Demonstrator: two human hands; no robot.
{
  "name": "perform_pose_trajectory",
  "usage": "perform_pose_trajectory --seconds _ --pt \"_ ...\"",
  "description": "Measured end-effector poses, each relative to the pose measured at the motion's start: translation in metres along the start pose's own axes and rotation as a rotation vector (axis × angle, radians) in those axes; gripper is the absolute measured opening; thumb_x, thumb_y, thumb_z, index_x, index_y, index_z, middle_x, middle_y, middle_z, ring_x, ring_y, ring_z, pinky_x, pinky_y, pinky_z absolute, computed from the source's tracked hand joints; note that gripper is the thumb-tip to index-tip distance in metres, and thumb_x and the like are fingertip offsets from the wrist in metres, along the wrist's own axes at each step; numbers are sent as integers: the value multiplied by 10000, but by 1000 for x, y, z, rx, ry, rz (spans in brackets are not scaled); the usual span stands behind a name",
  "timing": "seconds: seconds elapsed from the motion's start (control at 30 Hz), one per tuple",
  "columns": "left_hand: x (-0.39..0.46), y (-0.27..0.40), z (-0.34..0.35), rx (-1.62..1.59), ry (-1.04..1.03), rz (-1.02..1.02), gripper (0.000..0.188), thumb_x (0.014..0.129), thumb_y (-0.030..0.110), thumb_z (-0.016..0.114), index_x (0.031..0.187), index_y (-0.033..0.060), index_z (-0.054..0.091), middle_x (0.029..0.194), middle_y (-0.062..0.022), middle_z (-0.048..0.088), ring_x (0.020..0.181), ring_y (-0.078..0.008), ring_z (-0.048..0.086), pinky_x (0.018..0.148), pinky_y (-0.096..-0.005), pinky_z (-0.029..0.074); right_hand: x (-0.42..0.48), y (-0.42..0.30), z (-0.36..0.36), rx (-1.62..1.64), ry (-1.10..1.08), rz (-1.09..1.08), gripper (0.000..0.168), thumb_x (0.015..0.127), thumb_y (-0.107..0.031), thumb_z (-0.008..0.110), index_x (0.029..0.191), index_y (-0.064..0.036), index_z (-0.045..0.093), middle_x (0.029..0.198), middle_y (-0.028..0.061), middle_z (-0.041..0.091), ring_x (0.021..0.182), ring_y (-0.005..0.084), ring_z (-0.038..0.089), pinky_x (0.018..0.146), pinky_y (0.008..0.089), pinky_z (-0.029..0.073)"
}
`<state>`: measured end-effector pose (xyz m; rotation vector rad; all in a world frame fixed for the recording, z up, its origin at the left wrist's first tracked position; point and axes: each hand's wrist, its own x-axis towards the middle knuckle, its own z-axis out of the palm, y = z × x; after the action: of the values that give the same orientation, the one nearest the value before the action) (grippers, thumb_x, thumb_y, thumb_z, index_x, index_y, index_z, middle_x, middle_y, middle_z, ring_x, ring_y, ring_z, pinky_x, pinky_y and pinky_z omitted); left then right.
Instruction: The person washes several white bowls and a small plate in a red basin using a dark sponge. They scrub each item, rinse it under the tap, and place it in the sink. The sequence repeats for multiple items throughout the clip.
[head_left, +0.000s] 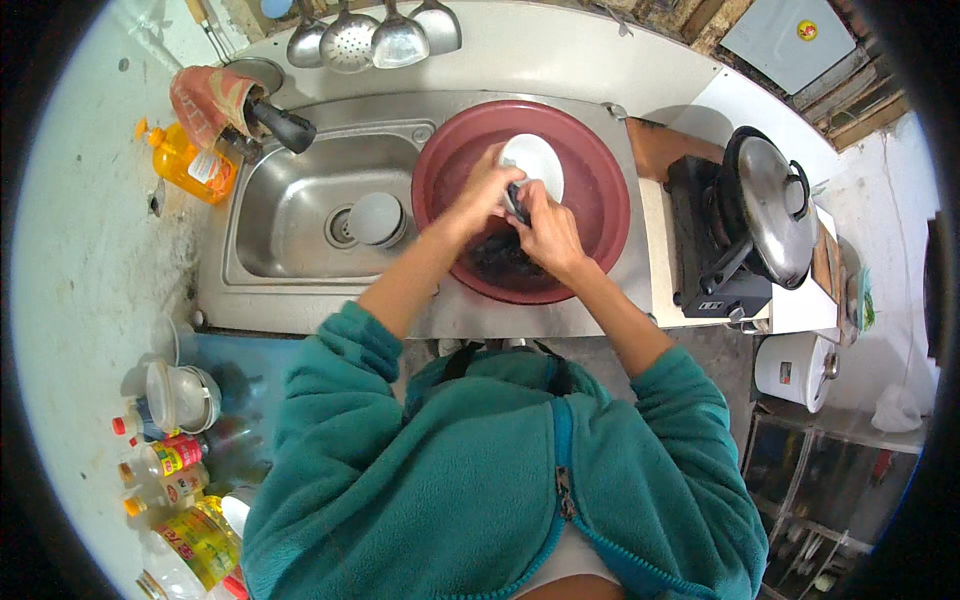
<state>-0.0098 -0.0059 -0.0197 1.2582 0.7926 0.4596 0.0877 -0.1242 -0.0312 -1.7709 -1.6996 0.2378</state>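
A large red plastic basin (615, 210) holding water stands on the steel counter beside the sink. Over it, my left hand (487, 184) grips a small whitish dish whose exact shape is partly hidden by the fingers. My right hand (551, 229) meets it there, its fingers closed round a small dark object, too covered to name. A white plate (536, 154) lies in the basin just beyond both hands. Dark items (502, 259), blurred, sit at the basin's near side. Stacked white bowls (375, 217) rest in the steel sink (289, 225) by the drain.
A black faucet (281, 126) wrapped in cloth and an orange soap bottle (195, 165) are at the left. Steel ladles (349, 41) hang behind. A lidded wok (772, 210) sits on a black gas stove (690, 225) at the right. Several bottles (176, 454) stand lower left.
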Motion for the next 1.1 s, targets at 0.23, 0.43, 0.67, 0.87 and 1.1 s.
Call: perform_pose_trajectory --seconds 0.23,0.43,0.67,0.87,1.1 --pt "9 -11 -21 688 345 454 452 742 179 543 1191 193 494 1081 -182 562 1000 -367 530 898 -444 399 2 27 -18 -335 -131 9 412 668 29 578 1023 -27 379 952 205 598 919 374 582 734 442 502" --pt "17 -1 -29 46 303 391 452 764 145 497 1205 51 472 1105 -188 561 1056 -310 537 871 -419 435 0 34 2 -505 -205 170 459 715 3 552 1136 31 371 907 223 615 895 414 588 728 445 510" --pt "11 -7 -16 -781 215 -121 383 902 106 355 1238 -77 386 1189 -220 498 1086 -355 527 854 -523 501 11 24 -16 -292 -181 461 466 786 -25 508 1229 28 373 902 255 626 819 393 624 773 428 498" --pt "31 -35 -18 -1149 55 -467 317 938 85 294 1175 -67 439 1075 -224 546 816 -268 623 605 -299 584 1 0 -20 636 567 385 404 866 0 478 1253 -6 362 1091 190 551 950 248 593 837 340 458" --pt "36 -52 10 -1014 -17 -534 215 918 83 351 962 -7 541 718 -64 547 486 -129 521 374 -171 425 -2 -41 -2 594 535 168 496 901 -52 434 1365 -47 260 1156 186 524 1038 248 545 904 332 400"
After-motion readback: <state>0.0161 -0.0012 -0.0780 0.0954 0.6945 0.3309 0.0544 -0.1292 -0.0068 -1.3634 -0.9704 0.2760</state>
